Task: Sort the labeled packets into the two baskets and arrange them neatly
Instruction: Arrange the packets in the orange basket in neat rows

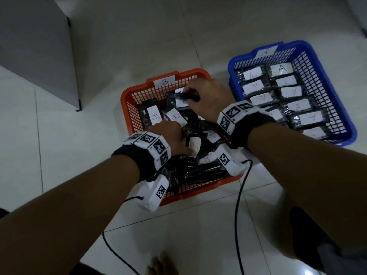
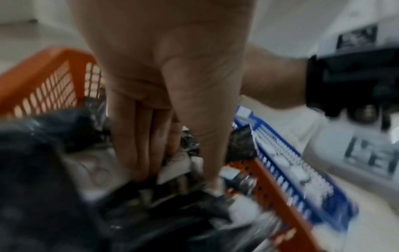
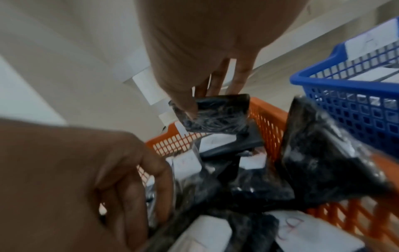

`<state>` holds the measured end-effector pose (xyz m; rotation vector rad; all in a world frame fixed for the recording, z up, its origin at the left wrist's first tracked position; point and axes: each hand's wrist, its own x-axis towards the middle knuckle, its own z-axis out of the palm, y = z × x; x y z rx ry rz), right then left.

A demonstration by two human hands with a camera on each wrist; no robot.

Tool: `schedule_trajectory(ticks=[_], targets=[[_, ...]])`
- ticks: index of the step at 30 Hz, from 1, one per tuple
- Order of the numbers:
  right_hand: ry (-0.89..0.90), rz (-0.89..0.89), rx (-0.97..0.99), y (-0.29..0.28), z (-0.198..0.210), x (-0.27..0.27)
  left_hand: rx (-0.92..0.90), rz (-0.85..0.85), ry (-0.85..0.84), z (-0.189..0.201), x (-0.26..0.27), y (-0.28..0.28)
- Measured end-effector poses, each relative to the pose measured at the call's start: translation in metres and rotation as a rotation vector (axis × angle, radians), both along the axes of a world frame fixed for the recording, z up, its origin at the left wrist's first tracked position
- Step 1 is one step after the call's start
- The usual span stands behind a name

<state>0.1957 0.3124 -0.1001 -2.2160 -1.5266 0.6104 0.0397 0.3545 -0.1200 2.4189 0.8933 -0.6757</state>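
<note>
Pale tiled floor [image 1: 198, 225]. Orange basket [image 1: 127, 100] marked B: black packets [image 1: 174, 116] heaped untidily; blue basket [image 1: 337, 92] just beside holds A packets [image 1: 297, 106] in neat rows. Right hand [image 1: 208, 96] pinches one packet [image 3: 215, 112] near far rim. Left hand [image 1: 170, 135] plunged in heap, grip unclear

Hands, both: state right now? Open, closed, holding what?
Left hand: closed, fingers dug into the packet pile in the orange basket, gripping a black packet.
Right hand: closed, pinching a black packet above the orange basket.
</note>
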Motion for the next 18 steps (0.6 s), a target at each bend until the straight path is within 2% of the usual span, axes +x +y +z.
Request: schedule_trajectory(ticks=[5,8,10,12,14,16,18], targets=[[-0.021,0.091,-0.112,-0.007,-0.014,-0.002,-0.288,0.234,0.029,0.006,0.003,0.01],[-0.012,0.097,-0.059,-0.015,-0.009,0.0,-0.384,0.468,-0.089,0.015,-0.001,0.028],[0.021,0.114,-0.105,-0.019,-0.005,0.002,-0.259,0.39,-0.167,0.02,-0.005,0.045],[0.098,0.162,-0.249,-0.025,-0.004,0.0,-0.06,0.219,-0.249,0.021,-0.01,0.058],[0.097,0.287,-0.426,-0.028,-0.007,-0.005,0.076,0.138,-0.33,0.015,-0.017,0.065],[0.012,0.429,-0.58,-0.028,-0.013,-0.012,0.103,0.104,-0.355,0.005,-0.025,0.064],[-0.034,0.484,-0.636,-0.027,-0.021,-0.017,0.079,0.082,-0.332,-0.002,-0.032,0.057]])
